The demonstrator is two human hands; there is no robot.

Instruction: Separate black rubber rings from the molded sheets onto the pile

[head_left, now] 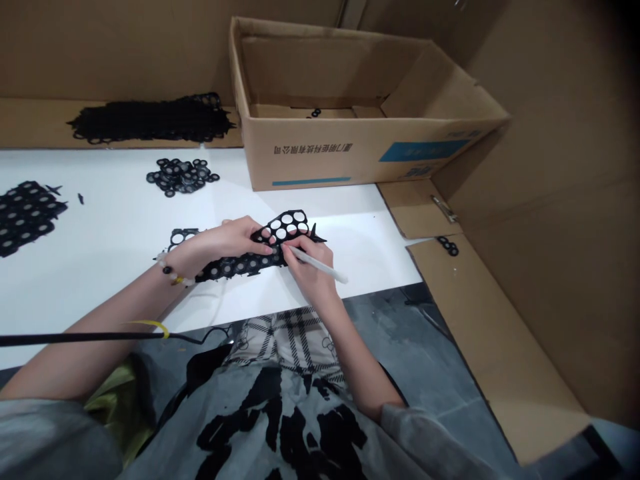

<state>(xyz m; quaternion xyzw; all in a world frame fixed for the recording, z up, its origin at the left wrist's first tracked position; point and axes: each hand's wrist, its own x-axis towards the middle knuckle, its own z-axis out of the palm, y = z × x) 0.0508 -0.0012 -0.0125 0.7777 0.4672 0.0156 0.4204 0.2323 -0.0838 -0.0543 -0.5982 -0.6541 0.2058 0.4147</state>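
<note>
White tabletop below, black perforated sheet held in left fingers, right fingers gripping white pen

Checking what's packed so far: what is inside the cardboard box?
A small black perforated scrap lies on the bottom of the cardboard box; the near wall hides the rest of the bottom.

Bright, even light, soft shadow under the right hand, dark top-right corner
</note>
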